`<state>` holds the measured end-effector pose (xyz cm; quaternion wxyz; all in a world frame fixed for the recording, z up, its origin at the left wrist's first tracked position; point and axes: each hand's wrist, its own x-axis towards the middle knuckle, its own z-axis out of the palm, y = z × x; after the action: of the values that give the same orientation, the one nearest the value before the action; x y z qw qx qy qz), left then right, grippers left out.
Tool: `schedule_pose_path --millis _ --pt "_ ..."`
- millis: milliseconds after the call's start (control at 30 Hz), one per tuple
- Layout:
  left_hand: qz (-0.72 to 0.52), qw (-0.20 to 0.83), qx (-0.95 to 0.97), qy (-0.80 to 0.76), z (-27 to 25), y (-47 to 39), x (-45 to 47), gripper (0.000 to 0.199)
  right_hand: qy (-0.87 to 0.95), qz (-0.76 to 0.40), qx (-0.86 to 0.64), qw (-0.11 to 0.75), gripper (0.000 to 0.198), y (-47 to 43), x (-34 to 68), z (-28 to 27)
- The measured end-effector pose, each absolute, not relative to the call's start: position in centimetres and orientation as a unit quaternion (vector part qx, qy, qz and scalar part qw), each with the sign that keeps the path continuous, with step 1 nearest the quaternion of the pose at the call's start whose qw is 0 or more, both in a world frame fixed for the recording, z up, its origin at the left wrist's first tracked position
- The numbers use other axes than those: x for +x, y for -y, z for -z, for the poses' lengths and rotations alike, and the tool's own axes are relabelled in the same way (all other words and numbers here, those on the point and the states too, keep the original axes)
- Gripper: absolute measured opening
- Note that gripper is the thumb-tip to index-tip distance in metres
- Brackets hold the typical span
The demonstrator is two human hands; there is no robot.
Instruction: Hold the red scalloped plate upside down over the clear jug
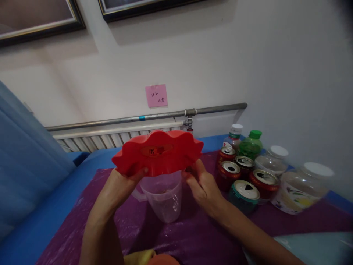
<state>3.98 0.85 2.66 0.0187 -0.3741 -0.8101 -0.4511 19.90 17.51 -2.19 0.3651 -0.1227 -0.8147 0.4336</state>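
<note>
With both hands gripping the red wavy plate (158, 151), left hand (121, 184) and right hand (202, 184) hold it tilted over the clear jug (163, 198). Step looks like tipping; next needs steady tilt, clear of the 5 cans (244, 176).

Both hands raised: left hand (121, 184) gripping, right hand (202, 184) pinching.

My blue worktop (55, 206) wears a crinkled purple plastic sheet (193, 235) carrying a clear plastic jug (162, 200), opened drink cans (244, 173) and bottles (275, 158).

pitcher (162, 200) rim hidden behind red tray (158, 151), sticky note (156, 95) writing unreadable
</note>
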Motion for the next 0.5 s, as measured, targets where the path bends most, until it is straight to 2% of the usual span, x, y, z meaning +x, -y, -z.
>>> schedule_pose_path --millis 500 --pt "0.444 0.025 -0.375 0.813 -2.74 -0.79 4.03 0.038 0.811 -0.437 -0.128 0.368 0.032 -17.45 20.03 1.99"
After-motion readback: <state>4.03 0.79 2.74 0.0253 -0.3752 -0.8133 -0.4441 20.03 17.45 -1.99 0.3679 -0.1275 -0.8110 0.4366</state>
